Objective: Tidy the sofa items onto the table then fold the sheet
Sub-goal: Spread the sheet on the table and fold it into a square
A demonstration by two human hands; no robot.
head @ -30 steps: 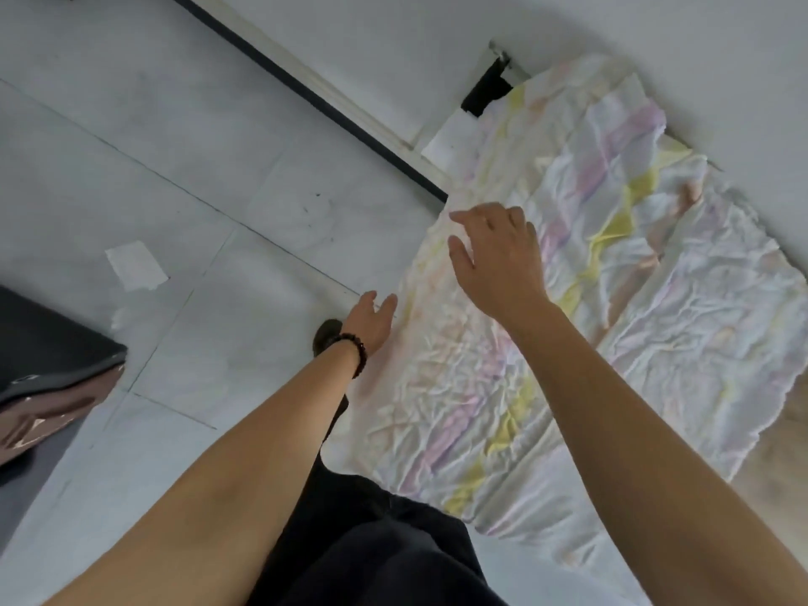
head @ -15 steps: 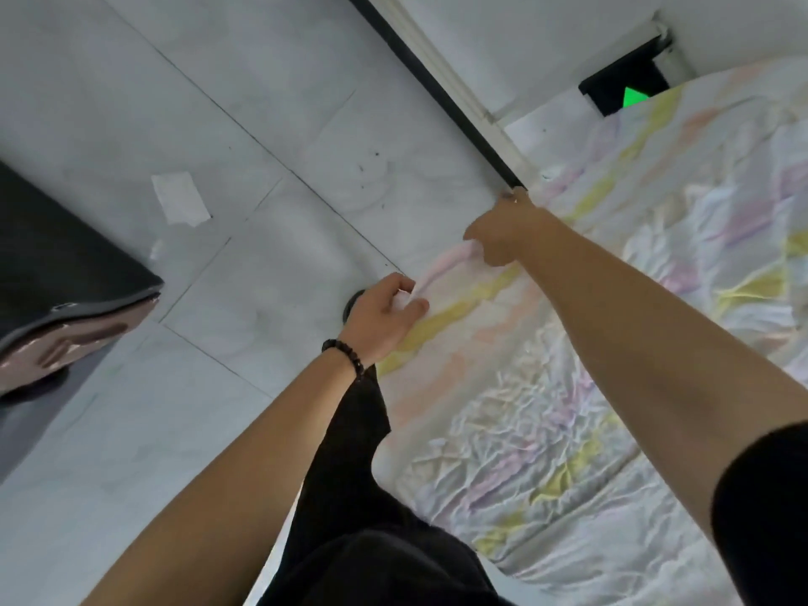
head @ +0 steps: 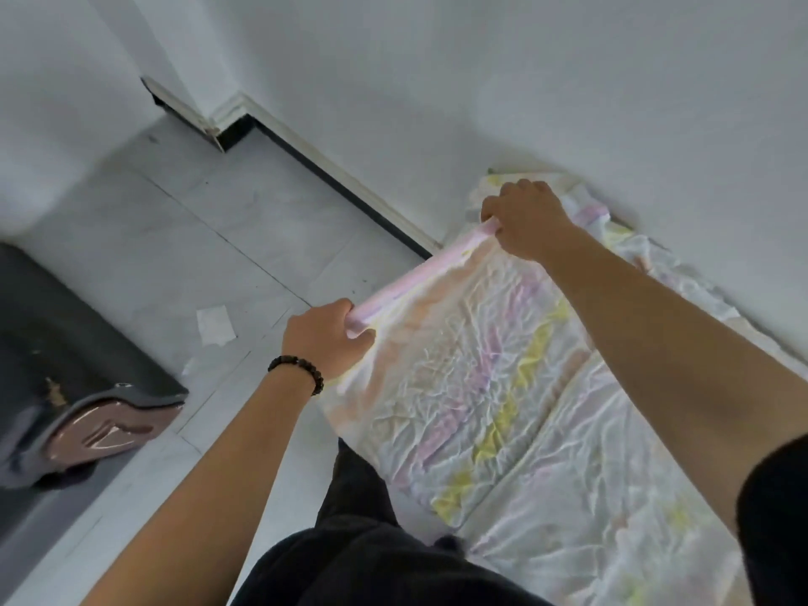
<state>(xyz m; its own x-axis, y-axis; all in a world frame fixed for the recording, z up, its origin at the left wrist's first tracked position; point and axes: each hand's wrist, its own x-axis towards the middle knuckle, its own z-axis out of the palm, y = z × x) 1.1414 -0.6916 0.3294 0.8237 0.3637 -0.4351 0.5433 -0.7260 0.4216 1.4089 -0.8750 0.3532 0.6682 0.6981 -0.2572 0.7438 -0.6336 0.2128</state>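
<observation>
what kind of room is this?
Probably a home living room: tiled floor, white wall with dark skirting board, a dark sofa edge, and both hands gripping a sheet.

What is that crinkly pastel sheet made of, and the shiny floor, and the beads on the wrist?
The crumpled pastel-striped sheet looks like thin woven cloth, perhaps cotton: it is matte and full of fine creases. The pale grey floor seems to be polished stone or ceramic tile, with faint veins and straight joints. The dark beaded bracelet could be wood or stone; it is too small to tell.
</observation>
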